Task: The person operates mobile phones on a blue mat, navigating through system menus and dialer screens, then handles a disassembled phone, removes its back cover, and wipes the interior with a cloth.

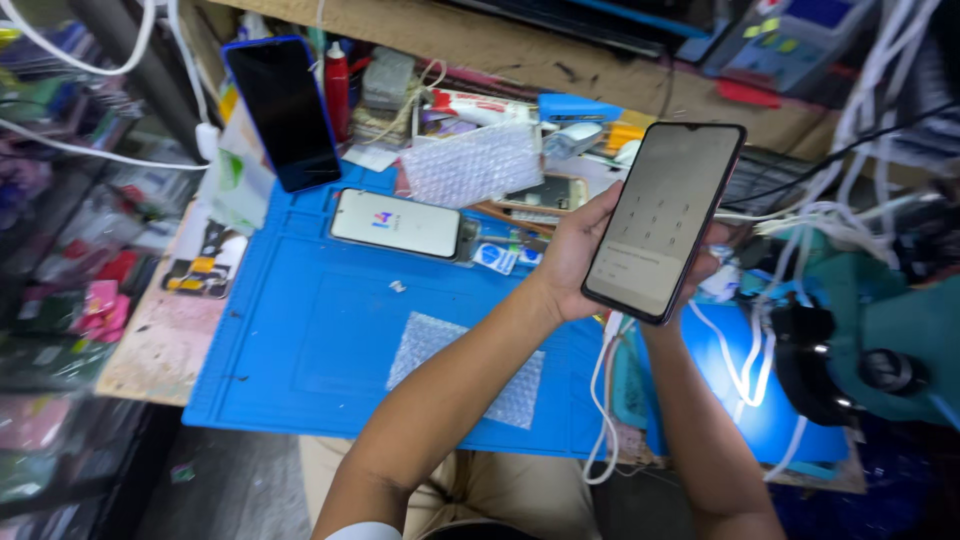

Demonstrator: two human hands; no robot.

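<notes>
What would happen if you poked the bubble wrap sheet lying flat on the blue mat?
The bubble wrap sheet looks thin and see-through, so it is probably very light and floppy. On the smooth blue mat it would likely slide or crumple rather than roll.

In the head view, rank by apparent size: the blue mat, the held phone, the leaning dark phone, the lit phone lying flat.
1. Blue mat.
2. Held phone, though it is nearest the camera.
3. Leaning dark phone.
4. Lit phone; close to the leaning one, so unsure.
</notes>
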